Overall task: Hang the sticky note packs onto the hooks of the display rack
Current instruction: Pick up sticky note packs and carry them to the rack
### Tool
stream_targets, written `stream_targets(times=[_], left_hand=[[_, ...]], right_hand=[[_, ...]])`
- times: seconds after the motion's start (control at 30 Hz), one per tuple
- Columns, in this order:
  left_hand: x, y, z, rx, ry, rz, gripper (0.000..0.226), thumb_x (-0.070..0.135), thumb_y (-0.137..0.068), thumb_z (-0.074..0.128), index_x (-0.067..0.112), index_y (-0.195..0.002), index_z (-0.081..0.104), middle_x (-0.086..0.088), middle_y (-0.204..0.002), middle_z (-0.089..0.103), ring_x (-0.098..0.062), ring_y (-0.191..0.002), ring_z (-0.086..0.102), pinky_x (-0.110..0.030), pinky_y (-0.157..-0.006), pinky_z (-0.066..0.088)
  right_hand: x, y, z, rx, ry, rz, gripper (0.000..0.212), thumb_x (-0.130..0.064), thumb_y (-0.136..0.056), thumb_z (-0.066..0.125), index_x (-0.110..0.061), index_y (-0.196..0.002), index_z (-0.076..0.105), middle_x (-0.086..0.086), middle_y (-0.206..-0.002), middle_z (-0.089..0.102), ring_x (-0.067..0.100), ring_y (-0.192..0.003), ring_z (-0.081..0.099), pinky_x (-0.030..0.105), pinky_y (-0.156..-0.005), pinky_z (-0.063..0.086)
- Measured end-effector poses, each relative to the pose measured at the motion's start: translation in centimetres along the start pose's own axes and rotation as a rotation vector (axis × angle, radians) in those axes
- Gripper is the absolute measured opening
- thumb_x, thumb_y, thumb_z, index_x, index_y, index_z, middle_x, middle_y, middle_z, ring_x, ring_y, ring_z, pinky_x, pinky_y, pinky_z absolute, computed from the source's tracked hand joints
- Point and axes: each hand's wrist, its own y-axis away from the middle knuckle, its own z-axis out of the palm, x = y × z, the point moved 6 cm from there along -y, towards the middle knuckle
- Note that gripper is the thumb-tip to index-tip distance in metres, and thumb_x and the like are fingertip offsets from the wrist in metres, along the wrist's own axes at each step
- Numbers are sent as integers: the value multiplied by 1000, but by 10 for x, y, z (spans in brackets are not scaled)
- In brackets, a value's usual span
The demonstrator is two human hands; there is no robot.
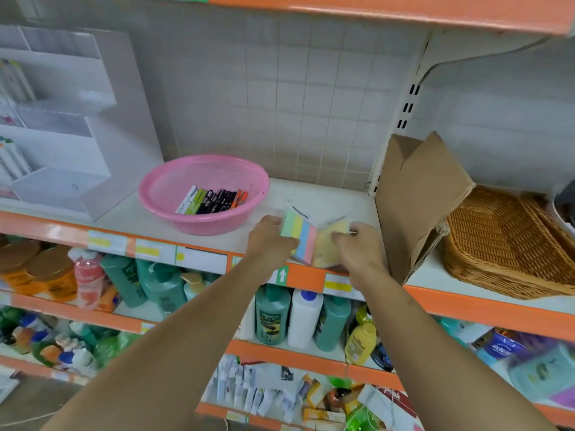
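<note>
Pastel-striped paper sticky note pack (299,237), gripped in left hand (271,241): matt paper, looks film-wrapped, faint sheen.
Pale yellow paper sticky note pack (323,253), pinched in right hand (357,245): matt, same finish.
Left of left hand: pink perforated plastic basket (217,223), smooth, semi-gloss.
Right of right hand: brown cardboard box (417,194), matt, rough-ish; beyond it tan woven wicker tray (497,244), coarse texture.
Above hands: white wire grid panel (311,104), prob. painted metal, smooth.
Under hands: orange shelf edge (306,277), glossy.

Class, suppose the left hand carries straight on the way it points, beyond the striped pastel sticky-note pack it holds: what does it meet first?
Likely the white wire grid back panel, beyond the white shelf; the pink plastic basket sits left of that line. Depth unclear.
</note>
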Motion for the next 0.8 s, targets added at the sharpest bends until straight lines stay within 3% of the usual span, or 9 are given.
stream_targets(times=[0.07, 0.13, 0.23, 0.33, 0.47, 0.6, 0.7, 0.8], left_hand=[[-2, 9, -3, -26, 19, 32, 21, 7, -83, 68, 8, -104, 66, -7, -99, 70, -23, -82, 66, -30, -63, 54], [-5, 21, -10, -39, 90, 45, 21, 4, -82, 66, 11, -101, 68, -7, -100, 73, -26, -92, 69, -42, -81, 58], [-7, 44, -28, -29, 186, 99, 25, 3, -85, 66, 15, -107, 69, 0, -105, 74, -19, -97, 69, -33, -85, 56], [-28, 73, -55, 20, 331, 80, 19, 6, -85, 68, 19, -99, 72, -6, -106, 75, -23, -98, 70, -40, -86, 58], [-87, 124, -109, 168, 424, -31, 13, 6, -91, 64, 18, -93, 70, -12, -105, 70, -20, -90, 64, -36, -79, 61], [-156, 197, -171, 387, 515, -157, 11, 9, -93, 64, 11, -103, 69, -4, -98, 70, -15, -84, 65, -26, -64, 60], [-198, 270, -224, 621, 538, -220, 14, 11, -91, 67, 8, -105, 67, -1, -90, 71, -15, -78, 66, -24, -57, 59], [-233, 351, -275, 797, 538, -252, 18, 11, -90, 67, 8, -108, 69, -7, -102, 74, -22, -89, 71, -37, -75, 62]], right_hand=[[-7, 12, -2, -23, -79, -38, 10, -8, -85, 56, -15, -78, 54, -4, -71, 54, 18, -66, 52, 28, -53, 40], [-14, 23, -6, -42, -168, -62, 13, -7, -90, 55, -17, -84, 51, -7, -74, 50, 10, -64, 47, 23, -51, 35], [-20, 38, -7, -95, -264, -102, 2, -10, -90, 58, -11, -89, 59, -1, -80, 58, 13, -68, 50, 22, -55, 38], [-25, 62, 7, -193, -316, -149, 14, -10, -90, 59, -17, -78, 56, -6, -73, 58, 7, -62, 51, 13, -48, 38], [-22, 106, 64, -482, -239, -144, 5, -12, -87, 61, -16, -84, 62, 3, -85, 65, 16, -73, 59, 26, -64, 45], [-15, 177, 142, -757, -150, -152, 29, -9, -89, 61, -17, -64, 49, -8, -59, 49, 3, -50, 46, 12, -45, 36], [-20, 252, 199, -1015, -113, -147, 11, -12, -90, 62, -14, -79, 62, -14, -61, 62, 3, -55, 60, 15, -49, 47], [-30, 342, 246, -1260, -44, -201, 8, -15, -91, 63, -16, -83, 66, -7, -72, 71, 13, -66, 67, 24, -53, 53]])
